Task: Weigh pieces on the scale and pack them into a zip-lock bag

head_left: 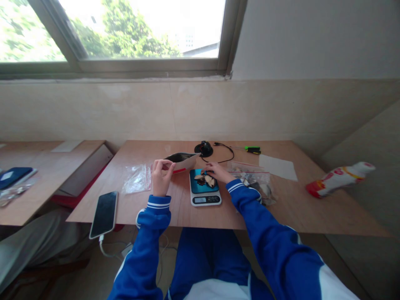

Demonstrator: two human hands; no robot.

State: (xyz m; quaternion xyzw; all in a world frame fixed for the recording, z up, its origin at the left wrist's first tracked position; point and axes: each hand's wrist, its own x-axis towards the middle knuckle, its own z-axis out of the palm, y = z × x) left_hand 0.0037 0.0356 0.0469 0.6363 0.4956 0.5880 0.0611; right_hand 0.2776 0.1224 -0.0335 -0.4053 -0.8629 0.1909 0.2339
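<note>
My left hand (161,177) grips the near left edge of a pouch (184,163) whose mouth gapes, showing a dark inside; a red strip runs along its side. On the blue plate of a white digital kitchen scale (206,201) lie pale and dark-brown dried pieces (208,181), their exact kind unclear. My right hand (217,171) reaches over the far right of the plate, fingers bent together at the pieces; what sits between the fingertips is hidden. Beneath and beside my right forearm are clear zip bags (264,183) with pale and dark contents.
An empty-looking clear bag (137,178) lies left, near a charging phone (104,213) at the table edge. Behind are a black round-based device (203,148), a cable (229,155), a green-and-black tool (252,149) and white paper (278,166). A bottle (339,178) stands right. Another person's leg (40,246) shows left.
</note>
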